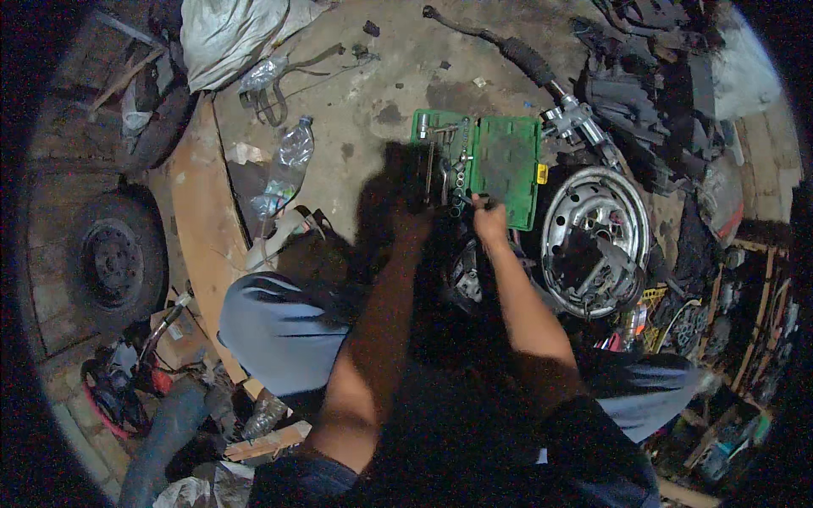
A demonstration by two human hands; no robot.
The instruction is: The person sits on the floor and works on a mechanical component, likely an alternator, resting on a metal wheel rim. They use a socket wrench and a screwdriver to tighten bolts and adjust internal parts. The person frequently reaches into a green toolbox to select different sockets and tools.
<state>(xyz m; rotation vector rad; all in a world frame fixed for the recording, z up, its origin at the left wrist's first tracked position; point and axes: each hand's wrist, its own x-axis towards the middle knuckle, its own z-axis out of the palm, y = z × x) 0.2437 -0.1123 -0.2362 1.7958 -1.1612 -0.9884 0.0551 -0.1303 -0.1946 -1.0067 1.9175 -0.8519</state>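
Note:
On the floor in front of me lies an open green socket-set case (pixel 512 144). Its left half holds a row of small metal sockets (pixel 460 180) and some longer tools. My right hand (pixel 489 222) is at the lower edge of the case, fingers closed. A small dark piece seems to stick out toward the sockets, too dim to name. My left hand (pixel 413 222) is in deep shadow just below the left half, beside a thin upright rod (pixel 429 173). Its fingers do not show clearly, nor whether it touches the rod.
Right of the case stands a silver wheel rim (pixel 555 220), with a metal shaft with a ribbed boot (pixel 525 61) beyond it. Left are a plastic bottle (pixel 292 161), a long wooden board (pixel 196 229) and a tyre (pixel 148 245). A white sack (pixel 229 38) lies at the far left.

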